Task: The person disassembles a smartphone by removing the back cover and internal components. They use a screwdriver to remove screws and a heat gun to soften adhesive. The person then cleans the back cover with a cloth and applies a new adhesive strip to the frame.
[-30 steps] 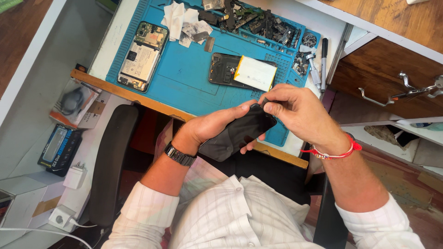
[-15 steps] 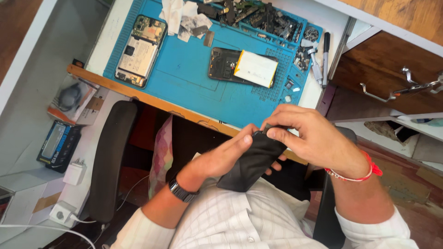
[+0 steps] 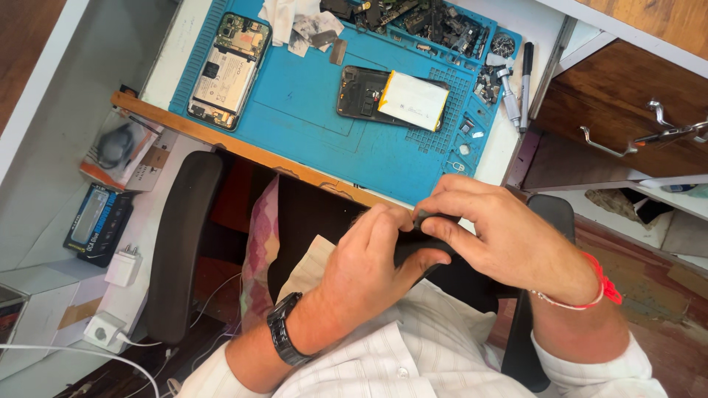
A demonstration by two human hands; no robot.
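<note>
Both my hands grip a black phone-sized object (image 3: 422,247) above my lap, in front of the desk edge. My left hand (image 3: 372,265), with a black wristwatch, wraps it from below and the left. My right hand (image 3: 501,236), with a red thread on the wrist, pinches its top edge from the right. Most of the object is hidden under my fingers. On the blue work mat (image 3: 310,110) lie an opened phone with its battery showing (image 3: 225,70) and a dark phone shell with a pale battery (image 3: 394,97).
Small parts and circuit boards fill the mat's far trays (image 3: 413,18). A screwdriver and a pen (image 3: 520,81) lie at its right. A wooden drawer with a metal handle (image 3: 627,110) stands right. Boxes and a white charger (image 3: 122,265) lie left, by a black chair armrest (image 3: 177,243).
My hands have drawn the black object down and toward me, away from the mat, and closed tighter around it, so less of it shows.
</note>
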